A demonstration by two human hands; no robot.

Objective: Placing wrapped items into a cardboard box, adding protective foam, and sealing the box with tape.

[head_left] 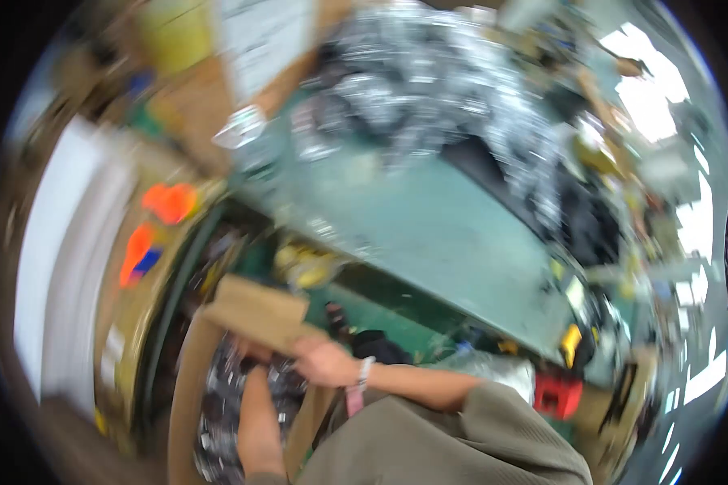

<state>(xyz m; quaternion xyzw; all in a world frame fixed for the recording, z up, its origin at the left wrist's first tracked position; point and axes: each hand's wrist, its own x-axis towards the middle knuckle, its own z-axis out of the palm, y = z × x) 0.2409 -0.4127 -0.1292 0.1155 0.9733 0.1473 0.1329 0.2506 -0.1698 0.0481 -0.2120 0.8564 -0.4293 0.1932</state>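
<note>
An open cardboard box (184, 396) stands low in front of me. Inside lie several dark items in shiny clear plastic bags (218, 412). My left hand (252, 351) reaches down into the box among the bags, its fingers blurred and partly hidden. At the box's far right edge my right hand (328, 361) is closed on the raised flap (259, 311). A pale band circles the right wrist.
A green-topped table (412, 218) bears a big heap of plastic-bagged items (429, 81). To the left, orange objects (170, 202) lie beside white sheets (57, 267). A red crate (556, 394) sits at the right on the floor.
</note>
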